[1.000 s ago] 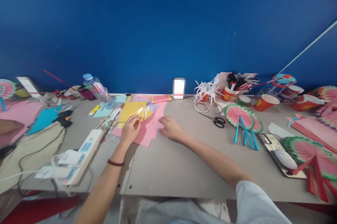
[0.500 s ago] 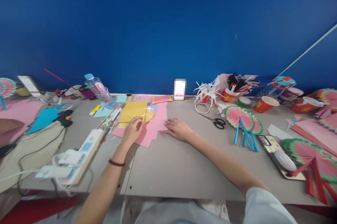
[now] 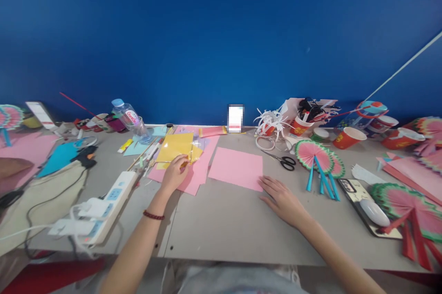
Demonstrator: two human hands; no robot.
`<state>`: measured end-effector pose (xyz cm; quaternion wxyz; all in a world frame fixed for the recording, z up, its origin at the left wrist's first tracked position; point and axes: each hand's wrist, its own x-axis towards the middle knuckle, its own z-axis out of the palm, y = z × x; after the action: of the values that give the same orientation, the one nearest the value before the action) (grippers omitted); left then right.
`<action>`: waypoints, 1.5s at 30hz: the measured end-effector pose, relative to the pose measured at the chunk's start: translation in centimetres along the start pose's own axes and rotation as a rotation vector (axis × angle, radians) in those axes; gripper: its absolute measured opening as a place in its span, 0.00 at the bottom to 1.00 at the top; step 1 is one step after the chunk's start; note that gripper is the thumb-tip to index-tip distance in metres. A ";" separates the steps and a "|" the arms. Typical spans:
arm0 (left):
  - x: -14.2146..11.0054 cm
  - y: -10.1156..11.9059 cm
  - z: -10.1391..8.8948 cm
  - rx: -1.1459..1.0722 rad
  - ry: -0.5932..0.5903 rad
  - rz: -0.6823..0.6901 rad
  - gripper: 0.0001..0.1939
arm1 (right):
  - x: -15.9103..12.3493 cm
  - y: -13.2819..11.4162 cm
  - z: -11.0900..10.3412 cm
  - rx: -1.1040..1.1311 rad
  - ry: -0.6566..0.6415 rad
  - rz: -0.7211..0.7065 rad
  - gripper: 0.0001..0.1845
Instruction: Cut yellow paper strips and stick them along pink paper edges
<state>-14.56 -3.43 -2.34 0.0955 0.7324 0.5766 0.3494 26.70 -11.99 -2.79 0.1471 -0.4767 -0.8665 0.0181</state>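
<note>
My left hand is closed, its fingertips pinching the near edge of a yellow paper packet in shiny clear wrapping. Under that packet lies a stack of pink paper with uneven edges. A single pink sheet rests flat on the grey table, apart from the stack. My right hand is open at the sheet's near right corner, fingers stretched out and the fingertips touching it.
Black-handled scissors lie beyond the right hand, beside watermelon-patterned paper fans. A power strip with plugs sits left of the left arm. A plastic bottle, a phone and a red paper cup stand toward the wall.
My right hand has moved right and nearer, and a pink sheet has come off the stack onto the bare table. The left hand has stayed at the yellow packet.
</note>
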 end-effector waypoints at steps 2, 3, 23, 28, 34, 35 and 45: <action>0.0 0.2 0.0 0.023 -0.001 0.006 0.10 | -2.7 -0.6 0.2 -0.031 0.033 0.080 0.24; 0.0 0.4 0.0 0.034 -0.002 0.009 0.10 | -3.8 -1.4 0.3 -0.040 0.047 0.116 0.25; -0.8 -2.2 -4.6 0.288 -0.211 -0.016 0.49 | -2.0 -9.7 1.0 0.040 0.027 0.150 0.23; -0.6 -1.1 -3.2 0.232 -0.189 0.020 0.34 | -0.2 -11.5 0.3 0.100 -0.029 0.117 0.22; -0.2 -0.4 -2.8 0.124 -0.120 0.044 0.13 | 3.0 -12.4 -1.9 0.176 -0.104 -0.077 0.23; -0.2 -0.4 -2.7 0.120 -0.096 0.041 0.11 | 3.5 -12.4 -2.2 0.180 -0.107 -0.104 0.23; 0.1 -0.8 -3.1 0.129 0.060 -0.027 0.14 | 6.3 -13.1 -2.3 0.180 -0.123 -0.161 0.18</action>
<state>-17.05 -3.90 -0.46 0.0355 0.7182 0.6105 0.3320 13.35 -14.14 3.18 0.1367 -0.3886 -0.9041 0.1133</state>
